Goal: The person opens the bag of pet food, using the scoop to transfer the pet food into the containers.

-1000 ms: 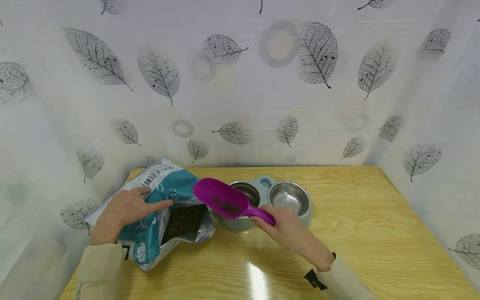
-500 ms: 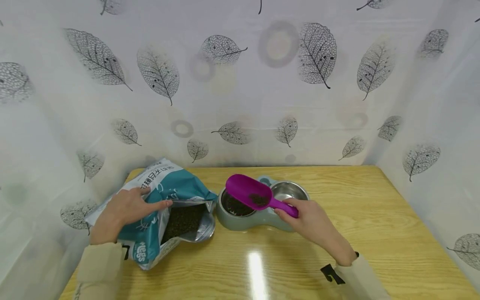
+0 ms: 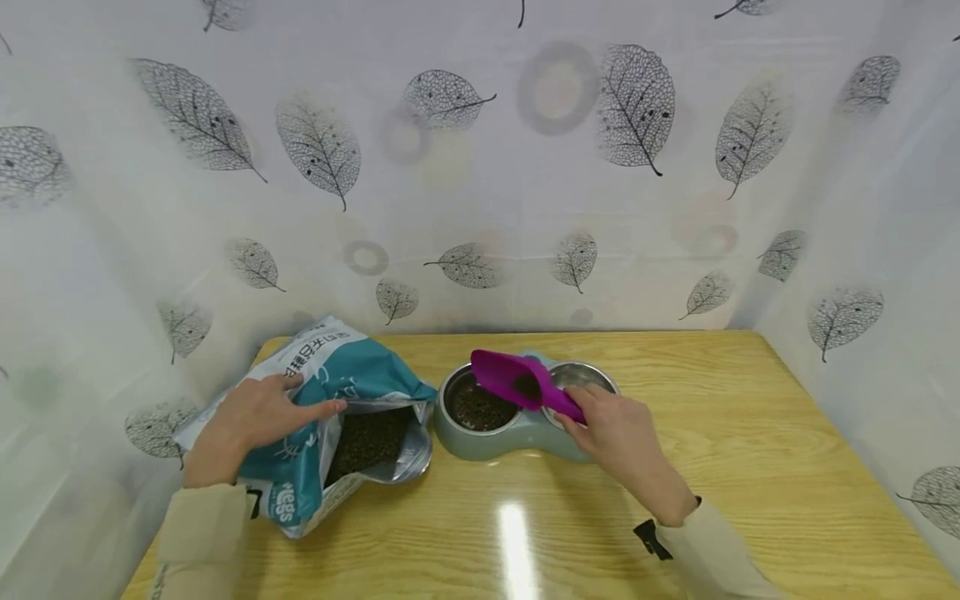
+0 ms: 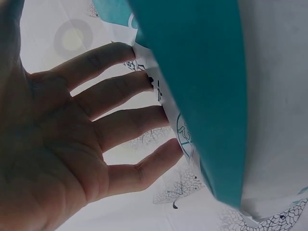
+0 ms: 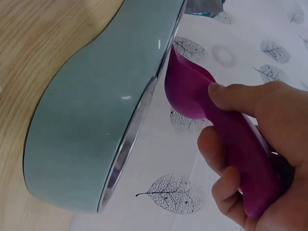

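Observation:
My right hand grips the handle of a purple scoop, thumb along it and fingers curled round it in the right wrist view. The scoop is tilted above a pale blue-green double pet bowl, with some dark kibble in its trough. Dark brown kibble lies in the bowl's left steel cup. The right cup is partly hidden by the scoop and hand. My left hand rests on a teal and white pet food bag, its fingers spread and the fingertips touching the bag.
The bag lies on its side, its mouth facing right with kibble inside. Everything sits on a wooden table. A white leaf-print curtain hangs behind and on both sides.
The scoop has moved right from beside the bag's mouth to above the bowl, then tipped sideways. More kibble shows in the left cup. The left hand has stayed on the bag.

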Motion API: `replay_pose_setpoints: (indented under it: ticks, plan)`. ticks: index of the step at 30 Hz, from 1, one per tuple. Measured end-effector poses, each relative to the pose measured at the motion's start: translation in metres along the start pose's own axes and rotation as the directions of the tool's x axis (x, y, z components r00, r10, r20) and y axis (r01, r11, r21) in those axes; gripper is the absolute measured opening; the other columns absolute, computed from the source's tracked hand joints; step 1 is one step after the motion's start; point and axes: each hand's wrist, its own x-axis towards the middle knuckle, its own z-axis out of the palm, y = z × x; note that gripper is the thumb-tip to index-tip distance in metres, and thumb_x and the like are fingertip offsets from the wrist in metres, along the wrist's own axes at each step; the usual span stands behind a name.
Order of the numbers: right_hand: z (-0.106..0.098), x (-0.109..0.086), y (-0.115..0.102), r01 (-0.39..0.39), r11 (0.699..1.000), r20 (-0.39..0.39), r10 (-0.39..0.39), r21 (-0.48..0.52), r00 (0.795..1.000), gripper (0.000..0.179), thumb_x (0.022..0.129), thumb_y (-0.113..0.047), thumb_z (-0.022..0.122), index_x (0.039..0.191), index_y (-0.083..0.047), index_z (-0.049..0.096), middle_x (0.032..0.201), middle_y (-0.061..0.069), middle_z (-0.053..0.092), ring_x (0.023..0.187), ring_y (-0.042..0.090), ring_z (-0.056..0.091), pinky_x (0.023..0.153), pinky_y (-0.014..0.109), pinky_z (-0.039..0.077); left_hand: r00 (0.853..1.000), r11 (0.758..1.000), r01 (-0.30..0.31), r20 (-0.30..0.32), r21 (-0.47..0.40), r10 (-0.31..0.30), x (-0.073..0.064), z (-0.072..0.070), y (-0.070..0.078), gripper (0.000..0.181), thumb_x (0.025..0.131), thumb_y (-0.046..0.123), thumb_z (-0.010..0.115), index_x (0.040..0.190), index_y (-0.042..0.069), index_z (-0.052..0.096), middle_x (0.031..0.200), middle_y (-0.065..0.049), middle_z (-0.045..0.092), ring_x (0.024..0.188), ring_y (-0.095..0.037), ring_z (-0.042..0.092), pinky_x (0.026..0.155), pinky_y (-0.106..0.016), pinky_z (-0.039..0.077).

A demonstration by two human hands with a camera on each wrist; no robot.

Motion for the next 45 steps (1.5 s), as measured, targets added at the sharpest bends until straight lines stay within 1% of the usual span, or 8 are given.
replay_pose_setpoints:
  ticks: [4,14,17,20,26,29,36,45]
  plan:
    - [0.008,0.003,-0.004,0.030,0.999,-0.055,-0.032,-0.037,0.998,0.039,0.068,-0.027,0.096,0.088,-0.011,0.067,0.073,-0.001,0.063,0.048,0.013,0.053,0.038,0.029,0.039,1.000,1.000,0.001,-0.002,-0.002,-0.001,0.000,-0.001,0.001,0.110,0.085,0.084,0.053,0.146,-0.008,0.050,0.142,-0.038,0.053,0.112,-0.058,0.060,0.085,-0.063,0.051]
    - [0.012,0.006,-0.009,-0.009,0.999,-0.056,0.007,-0.052,0.998,0.044,0.067,-0.015,0.096,0.098,-0.004,0.067,0.081,0.006,0.069,0.060,0.024,0.066,0.045,0.035,0.049,1.000,1.000,-0.002,-0.010,0.002,0.002,0.002,-0.003,0.003,0.111,0.085,0.084,0.053,0.148,-0.007,0.049,0.144,-0.037,0.051,0.116,-0.057,0.058,0.086,-0.063,0.051]
    - [0.010,0.004,-0.009,-0.072,0.997,-0.040,0.072,0.012,0.997,0.042,0.070,-0.017,0.095,0.100,-0.005,0.067,0.081,0.005,0.068,0.057,0.018,0.061,0.045,0.032,0.047,1.000,1.000,-0.004,-0.008,0.003,0.004,0.002,-0.004,0.002,0.111,0.085,0.084,0.053,0.148,-0.007,0.049,0.144,-0.037,0.051,0.115,-0.057,0.059,0.084,-0.062,0.051]
    - [0.004,0.003,-0.006,-0.157,0.969,0.051,0.150,0.188,0.987,0.033,0.079,-0.019,0.089,0.101,-0.007,0.069,0.071,-0.002,0.062,0.052,0.006,0.048,0.044,0.024,0.040,1.000,1.000,-0.003,-0.011,0.005,0.003,0.003,-0.004,0.002,0.111,0.084,0.084,0.053,0.148,-0.007,0.049,0.144,-0.037,0.051,0.115,-0.057,0.059,0.084,-0.061,0.052]
    - [-0.016,0.004,-0.003,-0.329,0.791,0.359,0.149,0.516,0.921,0.010,0.094,-0.021,0.075,0.099,-0.012,0.073,0.057,-0.014,0.048,0.045,-0.005,0.036,0.041,0.017,0.033,1.000,1.000,-0.013,-0.013,0.000,0.013,0.002,-0.003,0.001,0.110,0.085,0.084,0.053,0.147,-0.007,0.050,0.143,-0.038,0.052,0.114,-0.059,0.058,0.085,-0.064,0.050]
    - [-0.026,0.004,-0.004,-0.344,0.752,0.451,0.070,0.562,0.890,0.010,0.097,-0.027,0.070,0.095,-0.018,0.074,0.060,-0.016,0.048,0.049,-0.005,0.037,0.045,0.018,0.035,1.000,1.000,-0.017,-0.017,0.000,0.017,0.001,-0.002,0.000,0.109,0.085,0.084,0.053,0.146,-0.006,0.051,0.143,-0.037,0.052,0.113,-0.059,0.059,0.086,-0.064,0.050]
    - [-0.029,0.004,-0.019,-0.263,0.714,0.530,-0.176,0.649,0.829,0.023,0.103,-0.034,0.062,0.086,-0.020,0.067,0.062,-0.018,0.046,0.050,-0.008,0.035,0.045,0.016,0.035,1.000,1.000,-0.009,-0.014,-0.002,0.009,0.000,0.000,0.000,0.108,0.086,0.083,0.053,0.146,-0.006,0.051,0.145,-0.037,0.050,0.120,-0.060,0.055,0.091,-0.067,0.048]
    - [-0.019,0.020,-0.050,-0.205,0.750,0.571,-0.267,0.629,0.776,0.034,0.106,-0.041,0.056,0.078,-0.022,0.059,0.065,-0.018,0.049,0.053,-0.008,0.039,0.050,0.015,0.038,1.000,1.000,-0.002,-0.020,-0.002,0.002,0.000,0.001,-0.001,0.108,0.086,0.083,0.053,0.147,-0.006,0.050,0.145,-0.037,0.050,0.120,-0.060,0.055,0.091,-0.066,0.048]
